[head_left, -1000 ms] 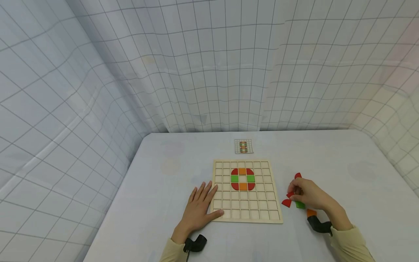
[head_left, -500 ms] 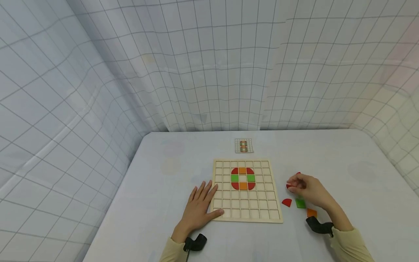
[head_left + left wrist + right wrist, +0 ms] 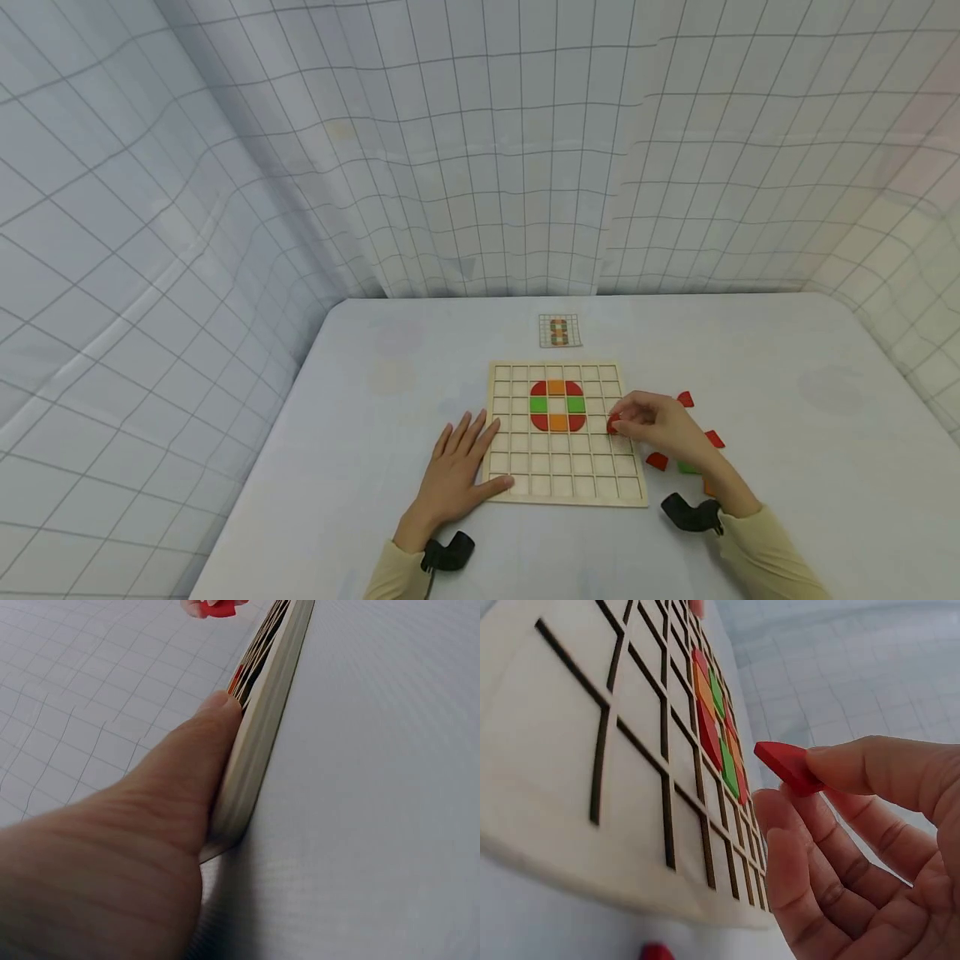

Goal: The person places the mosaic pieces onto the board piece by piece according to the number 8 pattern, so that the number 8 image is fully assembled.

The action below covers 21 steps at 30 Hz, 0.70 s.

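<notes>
A red quarter-round tile [image 3: 789, 766] is pinched between thumb and fingers of my right hand [image 3: 662, 425], held above the right side of the wooden grid board [image 3: 540, 487]. In the right wrist view the tile is clear of the board's surface. My left hand [image 3: 453, 475] lies flat with fingers spread at the board's left edge, its thumb [image 3: 191, 742] resting on the rim. Set in the board is a ring of tiles: red corner tiles [image 3: 538, 422], orange tiles [image 3: 558, 422] and green tiles [image 3: 538, 405], around a bare middle cell.
Right of the board lie loose red tiles [image 3: 657, 461], a green tile [image 3: 687, 468] and an orange tile [image 3: 708, 487], partly under my right arm. Behind the board lies a small pattern card [image 3: 559, 331]. A white grid-lined curtain [image 3: 480, 167] surrounds the table.
My right hand picked up a red tile from the loose pieces and carried it left over the board's right side. My left hand has stayed in place.
</notes>
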Motion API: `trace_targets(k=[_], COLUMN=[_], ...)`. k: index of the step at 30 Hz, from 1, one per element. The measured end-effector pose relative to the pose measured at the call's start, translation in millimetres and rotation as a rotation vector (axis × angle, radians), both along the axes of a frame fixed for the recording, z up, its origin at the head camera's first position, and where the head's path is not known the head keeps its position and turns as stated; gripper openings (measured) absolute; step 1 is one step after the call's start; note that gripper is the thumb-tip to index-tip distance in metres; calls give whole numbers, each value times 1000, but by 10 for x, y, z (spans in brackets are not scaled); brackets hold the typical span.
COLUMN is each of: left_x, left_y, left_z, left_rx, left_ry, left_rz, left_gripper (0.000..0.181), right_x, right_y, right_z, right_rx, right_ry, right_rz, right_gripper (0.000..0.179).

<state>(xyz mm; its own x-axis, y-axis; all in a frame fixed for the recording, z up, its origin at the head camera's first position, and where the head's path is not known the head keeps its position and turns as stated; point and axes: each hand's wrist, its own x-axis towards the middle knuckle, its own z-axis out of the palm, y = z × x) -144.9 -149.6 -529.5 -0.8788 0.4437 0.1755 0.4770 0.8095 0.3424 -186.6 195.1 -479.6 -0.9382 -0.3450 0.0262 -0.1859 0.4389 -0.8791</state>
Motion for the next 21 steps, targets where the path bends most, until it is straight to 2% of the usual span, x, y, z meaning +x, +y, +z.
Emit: trace_targets(k=[6, 13, 21], left_x=[-12, -4, -4], left_y=[-2, 0, -3], left_z=[-19, -13, -22], left_rx=[4, -6, -12], left_ry=[9, -9, -9], left_rz=[-3, 1, 4], left_gripper=[83, 84, 83], right_x=[-67, -112, -139], right_y=[-316, -630, -846], right_z=[-39, -100, -151], right_rx=[5, 58, 57], right_ry=[2, 128, 138], right_rz=[31, 86, 138], right_gripper=[16, 14, 10])
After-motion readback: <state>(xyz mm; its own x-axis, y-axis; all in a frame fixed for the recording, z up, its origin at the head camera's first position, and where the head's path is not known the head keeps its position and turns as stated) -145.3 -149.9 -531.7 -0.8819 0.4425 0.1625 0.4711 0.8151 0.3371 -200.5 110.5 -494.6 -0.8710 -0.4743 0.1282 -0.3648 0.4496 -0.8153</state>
